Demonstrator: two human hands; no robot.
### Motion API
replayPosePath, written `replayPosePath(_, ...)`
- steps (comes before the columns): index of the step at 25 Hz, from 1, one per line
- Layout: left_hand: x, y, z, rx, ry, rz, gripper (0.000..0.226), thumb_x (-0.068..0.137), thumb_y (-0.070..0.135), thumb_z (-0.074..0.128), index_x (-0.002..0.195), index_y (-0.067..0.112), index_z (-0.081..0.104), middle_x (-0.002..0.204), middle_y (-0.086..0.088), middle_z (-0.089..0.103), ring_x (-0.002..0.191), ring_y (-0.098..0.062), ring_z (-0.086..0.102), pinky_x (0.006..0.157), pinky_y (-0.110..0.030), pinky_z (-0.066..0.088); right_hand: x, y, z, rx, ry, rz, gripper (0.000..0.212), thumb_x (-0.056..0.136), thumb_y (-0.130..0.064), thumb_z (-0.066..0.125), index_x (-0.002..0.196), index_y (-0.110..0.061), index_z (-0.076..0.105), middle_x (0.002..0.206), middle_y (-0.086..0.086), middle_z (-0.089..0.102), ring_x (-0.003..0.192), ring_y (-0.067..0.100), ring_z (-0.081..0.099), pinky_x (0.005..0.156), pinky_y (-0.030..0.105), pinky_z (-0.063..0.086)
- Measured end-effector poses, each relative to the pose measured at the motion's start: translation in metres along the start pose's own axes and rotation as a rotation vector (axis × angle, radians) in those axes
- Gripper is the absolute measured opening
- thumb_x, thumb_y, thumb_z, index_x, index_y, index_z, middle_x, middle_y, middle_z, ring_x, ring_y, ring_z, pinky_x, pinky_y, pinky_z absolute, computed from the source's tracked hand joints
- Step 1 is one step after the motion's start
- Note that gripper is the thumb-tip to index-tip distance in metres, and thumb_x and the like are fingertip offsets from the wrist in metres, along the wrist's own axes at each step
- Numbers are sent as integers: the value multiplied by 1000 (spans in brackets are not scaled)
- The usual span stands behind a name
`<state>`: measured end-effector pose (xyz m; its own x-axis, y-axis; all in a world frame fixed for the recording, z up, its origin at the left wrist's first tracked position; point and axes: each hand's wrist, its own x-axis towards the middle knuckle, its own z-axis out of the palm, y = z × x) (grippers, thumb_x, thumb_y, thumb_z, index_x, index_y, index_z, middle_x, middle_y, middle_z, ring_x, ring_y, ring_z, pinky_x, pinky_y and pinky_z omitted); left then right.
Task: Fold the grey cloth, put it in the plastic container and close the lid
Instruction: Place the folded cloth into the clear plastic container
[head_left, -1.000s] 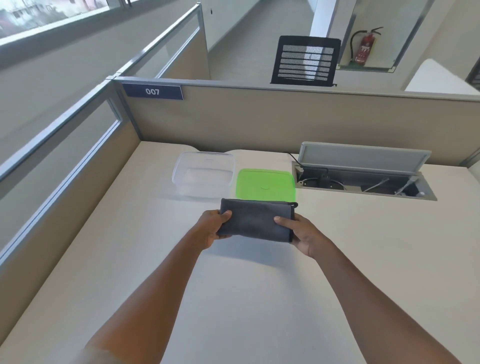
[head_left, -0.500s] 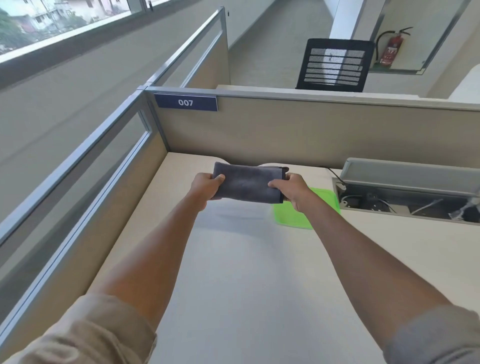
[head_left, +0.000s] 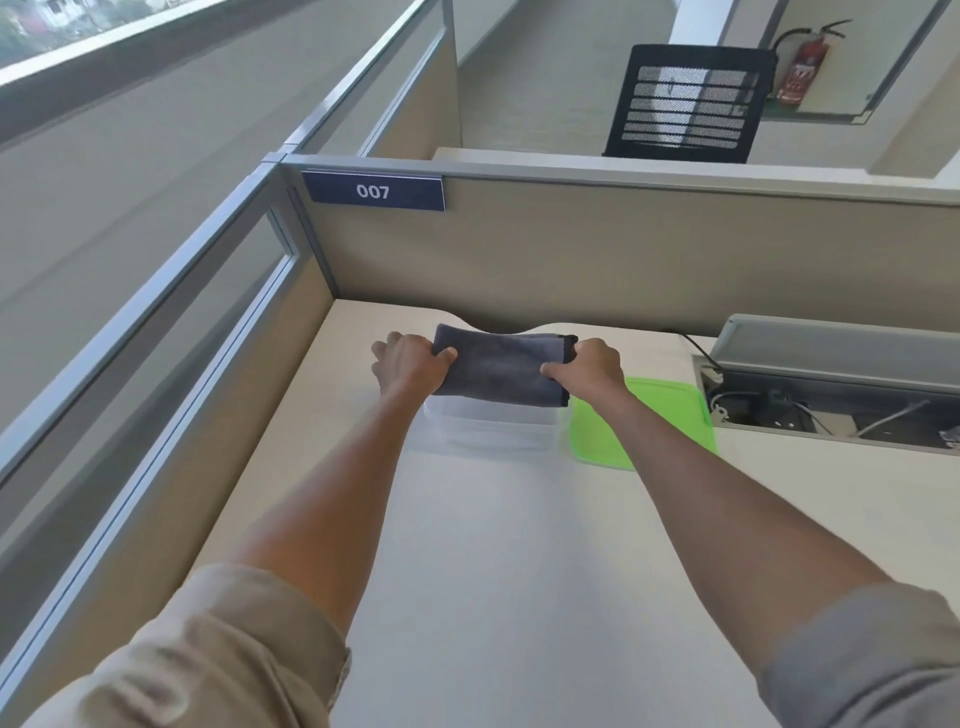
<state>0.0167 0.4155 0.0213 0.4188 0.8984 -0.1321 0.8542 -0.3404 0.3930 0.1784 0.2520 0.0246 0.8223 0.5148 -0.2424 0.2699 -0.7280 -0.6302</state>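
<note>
The folded grey cloth (head_left: 501, 369) is held flat between both hands over the clear plastic container (head_left: 491, 428). My left hand (head_left: 410, 364) grips its left end and my right hand (head_left: 589, 369) grips its right end. The cloth hides most of the container; only its near wall and rim show below the cloth. I cannot tell whether the cloth touches the container. The green lid (head_left: 670, 410) lies flat on the desk just right of the container, partly under my right forearm.
An open cable tray (head_left: 831, 400) with wires sits in the desk at the right. Beige partition walls (head_left: 623, 260) close off the back and the left side. A black chair (head_left: 685, 101) stands beyond the partition.
Both hands carried the folded cloth away from me across the desk, from in front of the container and lid to over the container.
</note>
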Motion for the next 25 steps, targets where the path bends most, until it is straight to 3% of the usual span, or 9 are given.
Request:
replayPosePath(3, -3, -2, 7, 190, 83, 161, 44, 90, 48, 61, 98, 6, 72, 119, -10, 54, 114, -34, 42, 88, -42, 40, 0, 3, 5, -203, 65, -95, 39, 73, -39, 77, 97, -11, 64, 102, 10, 68, 95, 32, 64, 69, 32, 46)
replayPosePath(7, -1, -2, 13, 420, 92, 333, 38, 89, 40, 62, 103, 7, 75, 140, -4, 51, 131, -32, 34, 99, -42, 36, 2, -1, 17, -560, 119, -256, 46, 79, -41, 73, 110, -10, 60, 110, 11, 68, 107, 32, 59, 86, 38, 43)
replayPosePath(11, 0, 6, 27, 608, 72, 342, 28, 90, 27, 55, 109, 14, 71, 124, -2, 62, 132, -31, 34, 97, -40, 36, 4, -1, 36, -818, 75, -281, 35, 85, -30, 67, 115, -13, 62, 117, 6, 66, 114, 26, 55, 93, 38, 39)
replayPosePath(15, 3, 7, 40, 674, 45, 266, 33, 89, 34, 61, 119, 22, 66, 131, -3, 56, 135, -32, 33, 100, -43, 38, 8, -2, 45, -885, 62, -257, 27, 88, -26, 63, 113, -18, 63, 117, 3, 67, 117, 25, 53, 95, 39, 37)
replayPosePath(20, 9, 2, 48, 641, 11, 259, 58, 92, 35, 61, 144, 27, 36, 162, -12, 11, 145, -40, 18, 109, -54, 31, 8, -7, 51, -972, 102, -238, 24, 83, -20, 62, 106, -22, 62, 105, -1, 68, 115, 25, 44, 89, 39, 34)
replayPosePath(25, 12, 2, 52, 663, -25, 238, 61, 95, 36, 58, 148, 24, 31, 163, -15, 9, 146, -41, 16, 113, -58, 25, 7, -6, 57, -952, 185, -256, 44, 79, -15, 66, 120, -15, 51, 118, 5, 58, 116, 28, 44, 96, 42, 37)
